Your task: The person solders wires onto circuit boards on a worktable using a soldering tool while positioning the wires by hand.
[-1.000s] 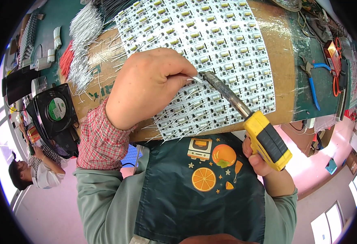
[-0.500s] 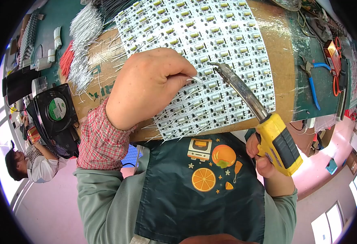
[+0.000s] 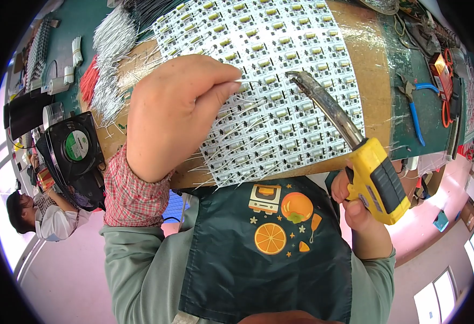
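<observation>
Since the earlier frame the left hand [image 3: 177,108] has shifted toward 10 o'clock, and the tip of the soldering iron [image 3: 372,162] has edged toward 1 o'clock, so the gap between them is wider.

Nearest, at 6 o'clock from the middle of the view, is a dark apron [image 3: 269,281] with fruit printed on it. At 4 o'clock the right hand [image 3: 360,218] grips the iron's yellow and black handle, fingers curled round it; the metal barrel slants up toward 11 o'clock. The left hand, between 10 and 11, has thumb and forefinger pressed together, pinching a thin white wire [image 3: 249,81].

The sheet of circuit boards [image 3: 296,116] lies at 1 o'clock, under both the wire and the tip; I cannot tell whether the tip touches it. White wires stick out across its nearer rows.

The step in hand looks to be soldering wires on one board after another, here between two joints. The next move seems to call for holding the wire end steady on its pad and bringing the hot tip to it, clear of the fingers.

Farther off, loose white wires [image 3: 113,38] lie between 10 and 11, and blue-handled pliers [image 3: 410,97] between 2 and 3.
</observation>
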A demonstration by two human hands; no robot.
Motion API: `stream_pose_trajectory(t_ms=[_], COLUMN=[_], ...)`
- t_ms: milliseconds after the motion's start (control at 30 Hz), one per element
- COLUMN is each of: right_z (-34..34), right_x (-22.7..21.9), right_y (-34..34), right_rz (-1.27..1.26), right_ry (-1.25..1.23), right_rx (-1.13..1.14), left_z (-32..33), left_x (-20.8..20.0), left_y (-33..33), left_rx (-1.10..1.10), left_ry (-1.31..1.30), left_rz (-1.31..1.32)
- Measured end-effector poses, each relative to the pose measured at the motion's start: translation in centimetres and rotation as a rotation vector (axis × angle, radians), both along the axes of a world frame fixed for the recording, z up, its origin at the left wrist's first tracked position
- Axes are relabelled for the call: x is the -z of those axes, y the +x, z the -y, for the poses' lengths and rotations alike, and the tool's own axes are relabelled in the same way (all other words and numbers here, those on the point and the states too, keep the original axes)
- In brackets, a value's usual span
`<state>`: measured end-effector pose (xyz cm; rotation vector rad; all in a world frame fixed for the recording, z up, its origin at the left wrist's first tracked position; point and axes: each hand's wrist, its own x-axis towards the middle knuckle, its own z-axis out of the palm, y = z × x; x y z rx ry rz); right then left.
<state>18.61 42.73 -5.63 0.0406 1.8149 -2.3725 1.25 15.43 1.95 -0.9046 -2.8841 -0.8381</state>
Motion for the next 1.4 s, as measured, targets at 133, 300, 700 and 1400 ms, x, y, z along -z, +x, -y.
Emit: stream_pose_trajectory(t_ms=[133,300,700,1400], right_z=[0.2,-0.1,0.0,-0.4], right_x=[0.0,0.0,0.0,-0.1], right_y=[-0.4,-0.4,-0.6,-0.8], right_rz=[-0.019,-0.041,-0.061,-0.060], right_ry=[0.009,0.062,0.040,0.167], right_rx=[-0.007,-0.017,0.006,-0.024], left_z=[-0.2,-0.6,-1.0,-1.0], left_x=[0.0,-0.9,-0.8,1.8], left_y=[0.6,1.2,2.2,3.3], left_rx=[0.120,0.187,0.000,-0.021], left_ry=[-0.044,-0.059,-0.076,-0.134], left_rz=[-0.123,-0.127,-0.122,-0.028])
